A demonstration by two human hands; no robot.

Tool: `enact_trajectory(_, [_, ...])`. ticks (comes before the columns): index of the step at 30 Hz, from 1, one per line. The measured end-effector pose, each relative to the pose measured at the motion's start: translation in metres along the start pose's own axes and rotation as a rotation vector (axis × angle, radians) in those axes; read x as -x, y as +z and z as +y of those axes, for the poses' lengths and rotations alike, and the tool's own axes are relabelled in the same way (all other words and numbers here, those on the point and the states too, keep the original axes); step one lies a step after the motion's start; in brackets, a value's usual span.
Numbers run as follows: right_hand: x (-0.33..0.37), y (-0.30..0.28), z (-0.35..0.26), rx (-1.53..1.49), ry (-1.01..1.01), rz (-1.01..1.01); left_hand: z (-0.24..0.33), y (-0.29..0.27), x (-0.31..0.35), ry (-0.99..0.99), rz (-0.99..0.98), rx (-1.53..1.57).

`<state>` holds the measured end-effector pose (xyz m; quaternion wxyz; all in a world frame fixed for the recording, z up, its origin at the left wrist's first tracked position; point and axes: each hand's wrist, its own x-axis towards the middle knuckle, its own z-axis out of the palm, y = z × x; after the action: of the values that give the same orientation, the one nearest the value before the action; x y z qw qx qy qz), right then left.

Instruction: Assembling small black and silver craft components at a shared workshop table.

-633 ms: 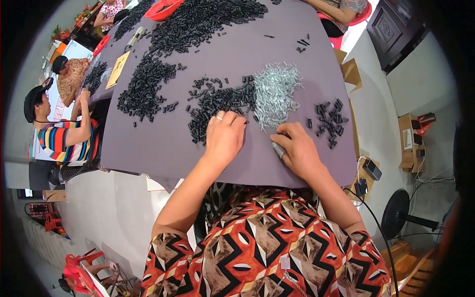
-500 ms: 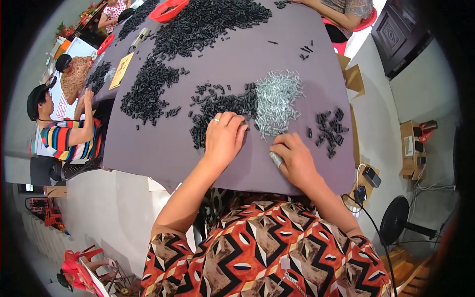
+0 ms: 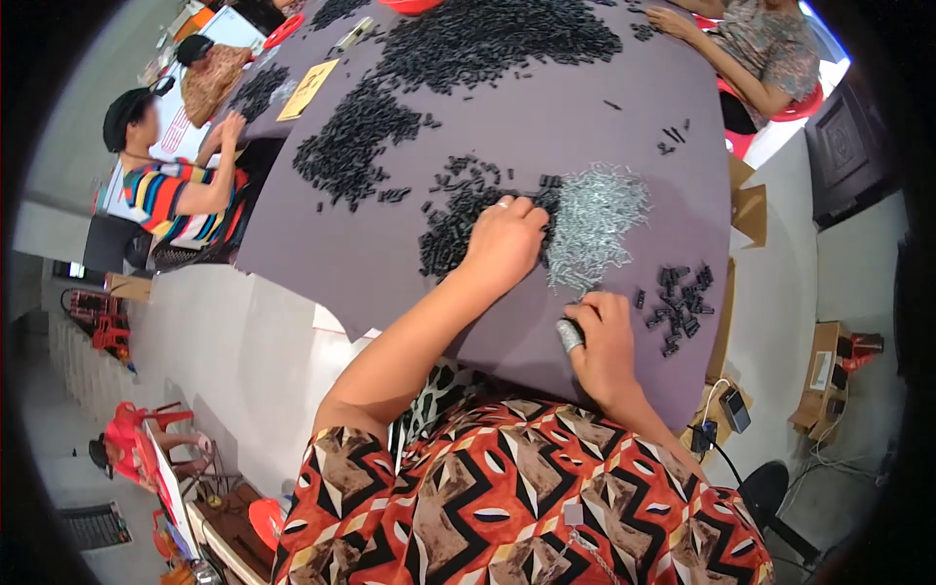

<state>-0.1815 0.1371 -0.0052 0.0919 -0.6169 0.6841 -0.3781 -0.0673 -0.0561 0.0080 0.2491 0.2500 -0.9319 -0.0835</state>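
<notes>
2 hands on purple table (image 3: 390,244): left hand (image 3: 505,237) fingers curled into black parts pile (image 3: 453,219), silver pins (image 3: 590,222) just beside fingertips; right hand (image 3: 600,336) fist-closed, thumb taped, grip contents n/a

Camera view shifted: my head tipped, the purple table (image 3: 390,244) now sits larger and higher in frame. Left hand (image 3: 505,239) moved up from the near edge of the black parts pile (image 3: 458,219) and now lies on it, fingertips at the silver pin heap (image 3: 593,219). Right hand (image 3: 604,341) pulled back toward me from the silver heap's edge to bare table, closed around something small and grey-tipped; can't tell what.
</notes>
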Motion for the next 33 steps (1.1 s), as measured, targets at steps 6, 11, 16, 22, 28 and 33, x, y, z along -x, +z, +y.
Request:
enact_trajectory(6, [0.0, -0.001, -0.003, 0.032, -0.003, 0.009, 0.0, 0.0, 0.004, 0.049, 0.066, 0.006])
enact_trajectory(11, [0.004, 0.005, -0.002, 0.075, -0.014, 0.034, 0.005, -0.01, 0.026, 0.058, 0.02, 0.136])
enact_trajectory(16, [0.002, 0.008, -0.017, 0.131, 0.008, 0.091, 0.01, -0.012, 0.047, 0.055, 0.057, 0.331])
enact_trajectory(22, [-0.003, 0.01, -0.015, 0.183, -0.039, 0.044, 0.008, -0.013, 0.068, 0.176, 0.047, 0.386])
enact_trajectory(28, [-0.003, 0.014, -0.011, 0.221, 0.066, 0.14, 0.011, -0.012, 0.083, 0.129, 0.026, 0.463])
enact_trajectory(33, [0.002, 0.012, -0.011, 0.182, 0.067, 0.134, 0.014, 0.001, 0.098, 0.107, -0.032, 0.428])
